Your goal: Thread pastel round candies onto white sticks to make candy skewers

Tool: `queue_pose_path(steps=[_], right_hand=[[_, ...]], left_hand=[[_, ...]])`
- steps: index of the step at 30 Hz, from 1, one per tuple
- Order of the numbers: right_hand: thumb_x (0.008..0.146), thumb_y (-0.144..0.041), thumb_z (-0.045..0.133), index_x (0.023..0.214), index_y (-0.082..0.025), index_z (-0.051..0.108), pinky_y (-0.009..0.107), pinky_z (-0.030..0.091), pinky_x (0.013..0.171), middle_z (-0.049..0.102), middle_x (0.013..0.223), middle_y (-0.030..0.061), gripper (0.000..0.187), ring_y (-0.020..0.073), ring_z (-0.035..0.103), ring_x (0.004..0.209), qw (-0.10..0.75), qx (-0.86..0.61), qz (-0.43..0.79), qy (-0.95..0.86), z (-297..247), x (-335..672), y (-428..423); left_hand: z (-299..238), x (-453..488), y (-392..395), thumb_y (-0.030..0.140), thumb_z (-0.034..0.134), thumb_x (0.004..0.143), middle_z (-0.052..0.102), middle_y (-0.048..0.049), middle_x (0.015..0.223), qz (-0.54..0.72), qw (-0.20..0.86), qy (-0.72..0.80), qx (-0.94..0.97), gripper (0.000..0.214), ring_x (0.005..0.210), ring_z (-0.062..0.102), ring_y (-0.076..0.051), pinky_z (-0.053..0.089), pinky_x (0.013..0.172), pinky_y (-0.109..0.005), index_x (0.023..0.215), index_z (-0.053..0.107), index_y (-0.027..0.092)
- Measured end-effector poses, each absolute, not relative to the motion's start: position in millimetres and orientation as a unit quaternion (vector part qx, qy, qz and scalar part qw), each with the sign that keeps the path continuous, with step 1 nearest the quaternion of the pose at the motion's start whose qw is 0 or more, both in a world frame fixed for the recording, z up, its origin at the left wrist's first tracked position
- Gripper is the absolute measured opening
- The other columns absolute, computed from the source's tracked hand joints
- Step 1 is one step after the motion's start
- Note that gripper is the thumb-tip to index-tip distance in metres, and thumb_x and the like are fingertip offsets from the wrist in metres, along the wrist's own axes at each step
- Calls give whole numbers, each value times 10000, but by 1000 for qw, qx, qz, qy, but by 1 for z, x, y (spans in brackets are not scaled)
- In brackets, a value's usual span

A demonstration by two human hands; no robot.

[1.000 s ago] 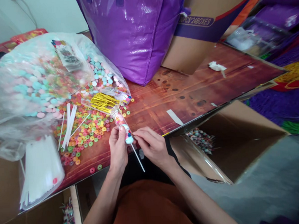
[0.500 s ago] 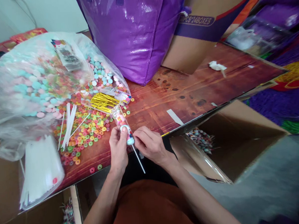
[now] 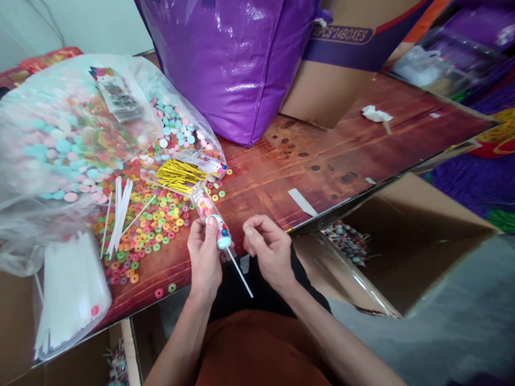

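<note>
My left hand (image 3: 203,250) grips a wrapped candy stick (image 3: 223,239) with the thumb across its middle. Pink and pale-blue sweets show through the clear printed wrapper, and a bare white stick slants down from its lower end. Just right of it, apart from the wrapper, is my right hand (image 3: 266,247). Its fingers are curled, thumb and forefinger pinched; whatever may be between them is too small to make out. Beyond the candy's upper end lies a bundle of gold twist ties (image 3: 179,175) on clear packaging.
Ring-shaped candies (image 3: 164,221) are spread at left beside loose white sticks (image 3: 119,214) and a bag of sticks (image 3: 72,289). A big clear bag of sweets (image 3: 34,135), a purple bag (image 3: 238,73) and a carton (image 3: 340,56) stand behind. An open box (image 3: 415,236) is lower right.
My right hand has drawn away to the right from the lower end of the wrapper. My left hand still holds the candy stick in nearly the same place.
</note>
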State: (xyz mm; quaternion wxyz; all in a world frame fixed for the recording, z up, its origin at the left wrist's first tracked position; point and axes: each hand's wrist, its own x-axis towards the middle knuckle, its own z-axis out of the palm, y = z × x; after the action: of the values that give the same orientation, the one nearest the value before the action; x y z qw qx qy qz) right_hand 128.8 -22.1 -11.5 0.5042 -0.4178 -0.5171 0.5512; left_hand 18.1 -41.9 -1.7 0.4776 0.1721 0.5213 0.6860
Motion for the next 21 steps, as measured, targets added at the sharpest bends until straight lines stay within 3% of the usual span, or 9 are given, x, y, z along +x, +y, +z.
queue_pose_path(steps=[2, 6, 8, 13, 21], right_hand=[[956, -327, 542, 848, -200, 559, 208, 371, 489, 483, 620, -57, 167, 83, 435, 500, 474, -427, 555, -534, -6, 136, -23], [923, -314, 606, 859, -204, 590, 213, 415, 580, 590, 695, -34, 128, 101, 534, 595, 323, -415, 539, -658, 4, 150, -36], [931, -290, 588, 868, -206, 590, 213, 411, 588, 590, 671, -41, 105, 101, 532, 584, 299, -421, 522, -679, 4, 151, -46], [997, -244, 439, 794, -199, 569, 206, 375, 540, 475, 588, -47, 245, 92, 451, 508, 350, -443, 444, -696, -11, 140, -58], [972, -138, 439, 826, -187, 569, 191, 384, 526, 549, 624, -20, 201, 89, 494, 494, 429, -422, 298, -741, -23, 124, -51]], left_hand=[[-2, 15, -41, 482, 749, 789, 563, 57, 700, 690, 468, 523, 176, 363, 532, 510, -48, 452, 519, -167, 851, 564, 176], [0, 11, -40, 476, 717, 822, 611, 46, 766, 689, 462, 527, 185, 340, 597, 585, -67, 511, 605, -200, 891, 538, 195], [2, 11, -40, 474, 699, 838, 654, 27, 798, 685, 469, 525, 191, 331, 633, 632, -92, 538, 653, -239, 911, 528, 199], [4, 14, -39, 472, 712, 822, 713, -23, 863, 671, 498, 516, 188, 355, 759, 709, -159, 559, 758, -310, 969, 566, 183], [1, 17, -43, 473, 716, 819, 716, -36, 873, 653, 532, 508, 178, 326, 904, 723, -202, 554, 821, -313, 888, 641, 163]])
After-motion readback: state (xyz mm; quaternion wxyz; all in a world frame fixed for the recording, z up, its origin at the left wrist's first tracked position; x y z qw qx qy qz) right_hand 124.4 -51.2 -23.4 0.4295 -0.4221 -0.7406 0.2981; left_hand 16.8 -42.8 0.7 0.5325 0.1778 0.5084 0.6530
